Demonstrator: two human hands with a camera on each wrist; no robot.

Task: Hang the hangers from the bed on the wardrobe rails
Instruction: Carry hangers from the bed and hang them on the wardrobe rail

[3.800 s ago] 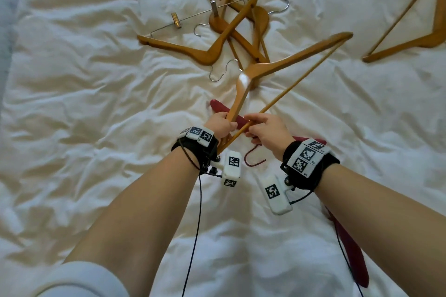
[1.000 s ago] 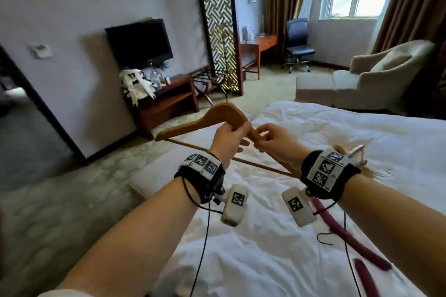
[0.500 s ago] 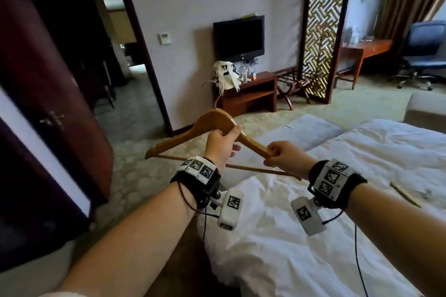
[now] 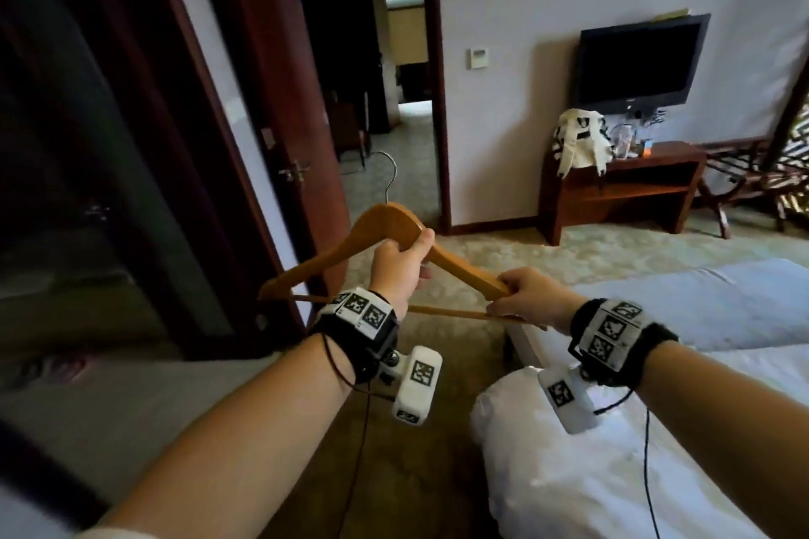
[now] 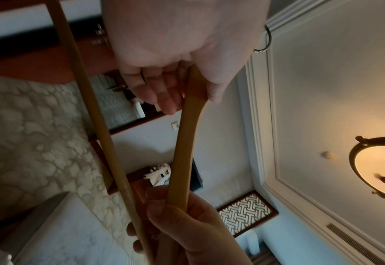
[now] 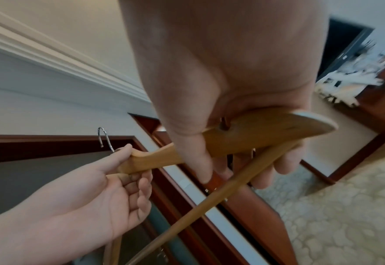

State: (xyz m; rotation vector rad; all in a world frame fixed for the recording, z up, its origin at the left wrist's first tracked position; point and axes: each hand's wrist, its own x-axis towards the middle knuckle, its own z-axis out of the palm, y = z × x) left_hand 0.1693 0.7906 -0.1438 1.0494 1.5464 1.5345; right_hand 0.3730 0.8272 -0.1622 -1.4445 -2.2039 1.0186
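Observation:
I hold one light wooden hanger (image 4: 332,252) upright in front of me, its metal hook (image 4: 391,175) pointing up. My left hand (image 4: 400,260) grips the top of the hanger just right of the neck. My right hand (image 4: 523,298) grips the hanger's right end, fingers curled round the arm and the crossbar. The left wrist view shows the hanger's arm (image 5: 182,147) running from my left fingers (image 5: 164,96) to my right hand (image 5: 187,224). In the right wrist view the hanger's end (image 6: 277,129) lies under my right thumb. The dark wardrobe (image 4: 87,171) stands at the left; no rail shows.
A reddish wooden door (image 4: 280,114) stands open beside a doorway (image 4: 394,101). The white bed (image 4: 656,429) lies at the lower right. A TV (image 4: 639,61) hangs over a wooden console (image 4: 621,188) at the back right. Patterned carpet (image 4: 525,254) covers the floor between.
I have turned left from the bed toward the wardrobe and doorway, carrying the hanger. Both hands keep their grips on it; the hook now stands upright.

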